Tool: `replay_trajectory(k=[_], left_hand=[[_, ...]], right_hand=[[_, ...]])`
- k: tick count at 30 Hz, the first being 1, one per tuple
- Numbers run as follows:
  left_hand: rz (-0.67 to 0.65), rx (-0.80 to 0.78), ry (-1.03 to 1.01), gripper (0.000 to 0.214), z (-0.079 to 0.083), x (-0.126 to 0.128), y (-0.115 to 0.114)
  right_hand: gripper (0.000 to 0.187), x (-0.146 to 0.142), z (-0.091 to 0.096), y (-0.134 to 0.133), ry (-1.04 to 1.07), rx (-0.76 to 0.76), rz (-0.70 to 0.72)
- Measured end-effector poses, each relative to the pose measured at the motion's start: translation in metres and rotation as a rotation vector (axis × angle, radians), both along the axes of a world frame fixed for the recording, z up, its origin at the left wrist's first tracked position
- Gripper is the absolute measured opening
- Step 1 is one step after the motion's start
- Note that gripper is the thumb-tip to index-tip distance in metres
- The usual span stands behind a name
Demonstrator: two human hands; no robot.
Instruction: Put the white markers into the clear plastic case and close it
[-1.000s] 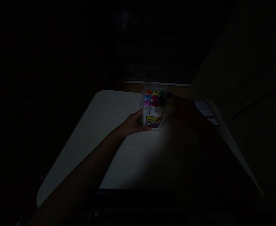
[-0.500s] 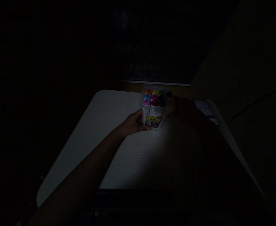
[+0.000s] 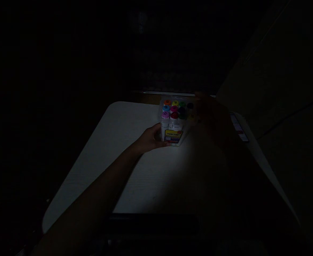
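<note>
A clear plastic case (image 3: 173, 136) of markers stands upright on the white table, its front bearing a yellow and dark label. Several coloured caps show at its top, among them an orange cap (image 3: 167, 102), a pink cap (image 3: 174, 108) and a red cap (image 3: 174, 115). My left hand (image 3: 149, 139) grips the case's lower left side, thumb across the front near the bottom. Deep in shadow, my right hand (image 3: 211, 112) is at the upper right of the case. Its fingers are too dark to make out, and whether they touch the case is unclear.
The white table (image 3: 92, 160) has rounded corners. A phone (image 3: 239, 127) with a lit screen lies at its right edge, partly behind my right arm. A dark bar-like shape (image 3: 153, 224) crosses the near edge. A cable (image 3: 287, 116) runs at the right. Surroundings are very dark.
My right hand has risen slightly along the case's right side and now covers more of the phone. My left hand keeps its grip, and the case stays in place.
</note>
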State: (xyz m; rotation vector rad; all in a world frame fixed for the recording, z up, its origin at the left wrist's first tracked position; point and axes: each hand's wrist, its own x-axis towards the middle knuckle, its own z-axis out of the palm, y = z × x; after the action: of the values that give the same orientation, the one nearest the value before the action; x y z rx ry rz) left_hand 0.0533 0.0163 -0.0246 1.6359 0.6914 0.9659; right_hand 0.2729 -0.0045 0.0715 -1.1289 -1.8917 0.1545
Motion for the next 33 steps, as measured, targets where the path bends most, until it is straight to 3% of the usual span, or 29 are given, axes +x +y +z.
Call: replay_trajectory(k=[7,11,17,20,25,33], left_hand=[[0.036,-0.038,-0.033,0.056,0.004,0.0,-0.003],[0.041,-0.091,-0.083,0.056,0.008,0.001,-0.004],[0.073,-0.129,-0.203,0.058,0.007,-0.001,-0.001],[0.114,-0.158,-0.299,0.064,0.005,-0.002,0.002],[0.222,-0.228,-0.447,0.058,0.005,-0.003,0.006],[0.361,-0.307,-0.546,0.062,0.007,-0.009,0.01]], right_hand=[[0.049,-0.027,0.005,-0.017,-0.198,0.195,0.114],[0.045,-0.029,0.003,-0.015,-0.279,0.215,0.149],[0.04,-0.019,0.007,-0.013,-0.142,0.212,0.158],[0.038,-0.018,0.005,-0.012,-0.101,0.188,0.079],[0.042,-0.017,-0.011,-0.004,-0.022,0.094,-0.071],[0.054,-0.019,-0.05,0.024,0.193,0.031,-0.079]])
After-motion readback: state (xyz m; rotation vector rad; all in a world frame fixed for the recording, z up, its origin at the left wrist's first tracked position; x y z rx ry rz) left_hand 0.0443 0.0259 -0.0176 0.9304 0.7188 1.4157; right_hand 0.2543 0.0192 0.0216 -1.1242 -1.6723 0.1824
